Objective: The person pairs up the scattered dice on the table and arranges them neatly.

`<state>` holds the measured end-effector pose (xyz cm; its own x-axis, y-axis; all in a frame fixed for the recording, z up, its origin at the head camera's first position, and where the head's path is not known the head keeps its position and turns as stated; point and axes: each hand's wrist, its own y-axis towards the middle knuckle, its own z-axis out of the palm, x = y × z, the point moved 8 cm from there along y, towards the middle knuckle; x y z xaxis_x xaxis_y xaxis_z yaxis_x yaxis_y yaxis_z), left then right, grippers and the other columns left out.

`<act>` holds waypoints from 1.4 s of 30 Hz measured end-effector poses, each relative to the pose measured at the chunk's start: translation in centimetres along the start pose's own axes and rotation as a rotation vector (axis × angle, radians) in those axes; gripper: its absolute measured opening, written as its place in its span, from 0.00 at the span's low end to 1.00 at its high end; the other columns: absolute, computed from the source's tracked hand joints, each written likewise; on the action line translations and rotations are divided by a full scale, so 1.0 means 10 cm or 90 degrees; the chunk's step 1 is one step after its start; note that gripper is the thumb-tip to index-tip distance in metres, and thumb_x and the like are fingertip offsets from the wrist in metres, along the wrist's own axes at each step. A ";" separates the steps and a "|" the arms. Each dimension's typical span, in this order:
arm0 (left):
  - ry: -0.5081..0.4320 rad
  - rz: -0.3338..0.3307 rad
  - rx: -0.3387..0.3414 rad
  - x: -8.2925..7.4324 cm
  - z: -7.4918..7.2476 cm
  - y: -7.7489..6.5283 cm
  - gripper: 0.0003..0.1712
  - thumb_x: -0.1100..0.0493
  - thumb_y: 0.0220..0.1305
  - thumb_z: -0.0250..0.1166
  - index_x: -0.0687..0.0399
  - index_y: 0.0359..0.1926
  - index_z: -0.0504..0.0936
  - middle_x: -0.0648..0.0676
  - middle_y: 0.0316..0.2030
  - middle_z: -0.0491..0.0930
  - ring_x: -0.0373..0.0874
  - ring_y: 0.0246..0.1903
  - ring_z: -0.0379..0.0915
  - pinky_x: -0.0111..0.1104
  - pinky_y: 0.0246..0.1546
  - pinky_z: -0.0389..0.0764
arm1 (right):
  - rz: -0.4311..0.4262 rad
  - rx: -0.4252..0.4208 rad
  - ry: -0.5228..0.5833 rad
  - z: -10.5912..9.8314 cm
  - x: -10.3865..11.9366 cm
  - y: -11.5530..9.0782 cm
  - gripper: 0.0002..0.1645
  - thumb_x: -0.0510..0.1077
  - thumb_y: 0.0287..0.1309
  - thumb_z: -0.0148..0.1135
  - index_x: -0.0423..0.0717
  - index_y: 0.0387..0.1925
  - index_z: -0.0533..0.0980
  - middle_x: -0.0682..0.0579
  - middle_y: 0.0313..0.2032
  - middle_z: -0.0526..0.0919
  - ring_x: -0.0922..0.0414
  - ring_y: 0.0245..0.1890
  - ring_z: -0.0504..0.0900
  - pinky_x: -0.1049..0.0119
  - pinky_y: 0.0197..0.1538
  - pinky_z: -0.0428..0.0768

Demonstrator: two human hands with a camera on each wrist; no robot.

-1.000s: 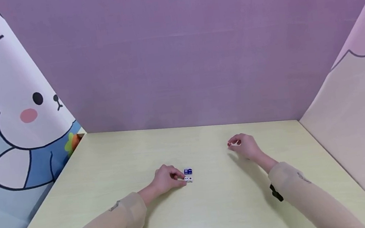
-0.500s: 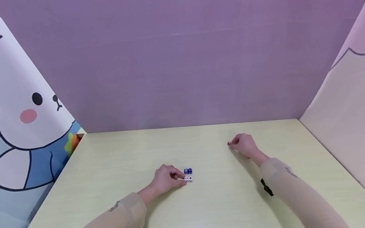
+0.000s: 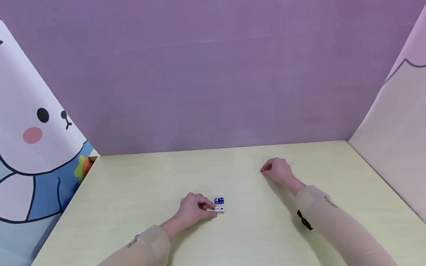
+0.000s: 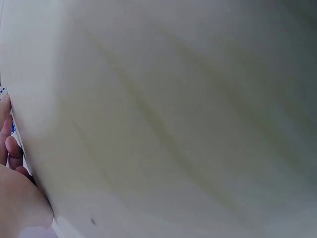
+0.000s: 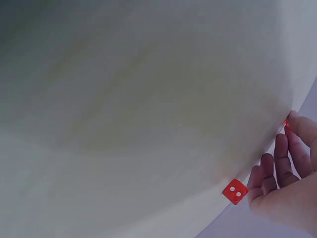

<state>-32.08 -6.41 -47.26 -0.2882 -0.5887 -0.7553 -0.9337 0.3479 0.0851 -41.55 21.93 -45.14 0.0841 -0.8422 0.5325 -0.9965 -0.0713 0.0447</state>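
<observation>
My left hand [image 3: 194,208] rests on the table, its thumb and index finger pinching the left one of two white dice [image 3: 221,209] that sit side by side. Just beyond them is a pair of blue dice [image 3: 219,200], close to the index fingertip. In the left wrist view only a corner of a white die [image 4: 3,91] shows. Farther right, my right hand [image 3: 278,171] pinches a small red die [image 3: 263,170] between thumb and fingertips, mostly hidden in the right wrist view. Another red die [image 5: 235,192] lies by the curled outer fingers of that hand.
The pale wooden table [image 3: 243,253] carries both forearms in beige sleeves. A purple backdrop [image 3: 204,63] stands along its far edge. Printed cloths rise at the sides, one with a cartoon rabbit [image 3: 31,115] at left.
My right hand has shifted a little left with the red die at its fingertips. The left hand and the white and blue dice have stayed in place.
</observation>
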 end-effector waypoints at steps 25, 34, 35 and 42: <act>-0.004 -0.010 0.000 0.01 0.00 0.00 0.09 0.54 0.42 0.77 0.43 0.28 0.86 0.41 0.21 0.76 0.36 0.24 0.70 0.33 0.35 0.68 | -0.088 0.104 0.097 0.20 0.20 -0.33 0.04 0.36 0.50 0.69 0.44 0.31 0.83 0.55 0.28 0.84 0.62 0.28 0.76 0.70 0.35 0.73; -0.004 -0.004 -0.002 -0.01 -0.01 -0.01 0.09 0.54 0.43 0.77 0.43 0.28 0.87 0.41 0.21 0.76 0.35 0.23 0.70 0.33 0.35 0.68 | -0.110 0.116 0.104 0.27 0.29 -0.55 0.05 0.38 0.48 0.71 0.47 0.31 0.83 0.57 0.28 0.84 0.62 0.28 0.75 0.72 0.34 0.73; -0.006 -0.004 -0.002 -0.02 -0.01 -0.01 0.09 0.54 0.43 0.77 0.44 0.28 0.87 0.41 0.21 0.76 0.35 0.23 0.70 0.33 0.35 0.68 | -0.115 0.119 0.106 0.28 0.30 -0.57 0.06 0.38 0.48 0.71 0.47 0.31 0.83 0.57 0.28 0.84 0.62 0.28 0.75 0.72 0.34 0.73; -0.020 -0.019 0.003 -0.02 -0.01 -0.03 0.10 0.56 0.43 0.77 0.45 0.29 0.87 0.43 0.21 0.76 0.37 0.24 0.69 0.32 0.34 0.68 | -0.154 0.126 0.119 0.33 0.40 -0.74 0.06 0.38 0.46 0.72 0.48 0.30 0.83 0.58 0.27 0.83 0.63 0.28 0.75 0.73 0.33 0.74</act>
<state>-31.79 -6.49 -47.03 -0.2535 -0.5757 -0.7773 -0.9406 0.3343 0.0592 -33.89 17.35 -46.17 0.2974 -0.6780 0.6722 -0.9268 -0.3741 0.0328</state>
